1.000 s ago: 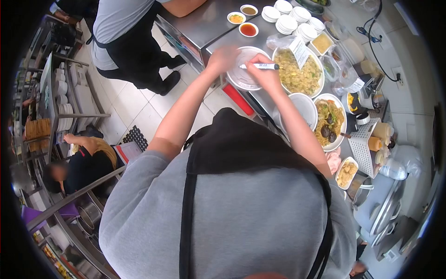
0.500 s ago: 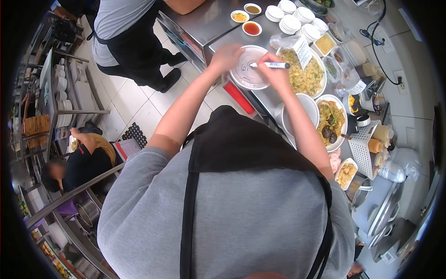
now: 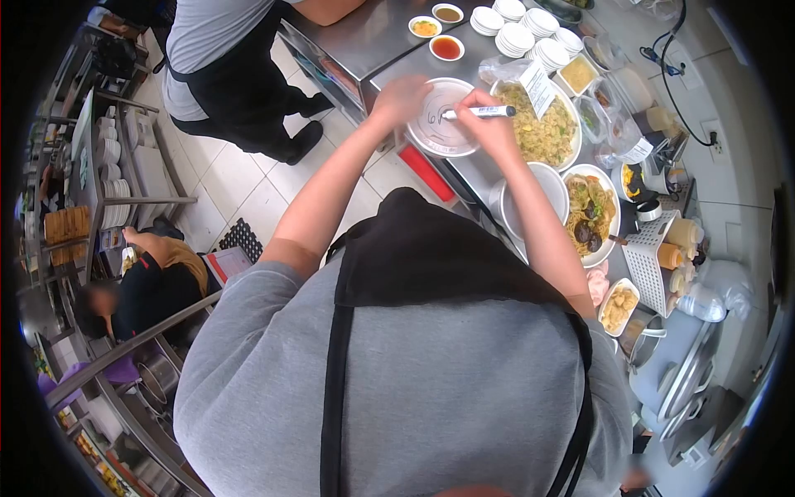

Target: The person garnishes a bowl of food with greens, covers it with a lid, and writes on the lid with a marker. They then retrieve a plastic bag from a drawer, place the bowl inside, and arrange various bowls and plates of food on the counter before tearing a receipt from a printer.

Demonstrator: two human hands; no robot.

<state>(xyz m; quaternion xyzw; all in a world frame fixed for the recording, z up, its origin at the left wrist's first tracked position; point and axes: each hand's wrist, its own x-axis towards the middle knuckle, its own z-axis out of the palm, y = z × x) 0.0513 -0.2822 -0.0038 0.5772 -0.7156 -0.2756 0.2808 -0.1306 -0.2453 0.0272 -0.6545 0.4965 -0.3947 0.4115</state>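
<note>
My right hand (image 3: 485, 128) is closed around a white marker (image 3: 484, 112) with a dark end, its tip on a round clear lid (image 3: 443, 137). Dark handwritten marks show on the lid. At the lid's left rim lies my left hand (image 3: 402, 101), slightly blurred, its fingers reaching over the edge; whether it pinches the rim is hard to see. Just right of my right hand is a round bowl of fried rice (image 3: 542, 132) with a paper slip (image 3: 537, 88) over it. Under my right forearm stands a round white container (image 3: 546, 195).
Noodles (image 3: 590, 217) in a round bowl stand at the right. Behind are sauce cups (image 3: 447, 48) and stacked small white lids (image 3: 515, 39). A co-worker in a black apron (image 3: 236, 79) stands at upper left; another person (image 3: 157, 286) is at lower left.
The marker and my right hand have shifted slightly left over the lid. More of a handwritten mark shows there. My left hand stays by the rim.
</note>
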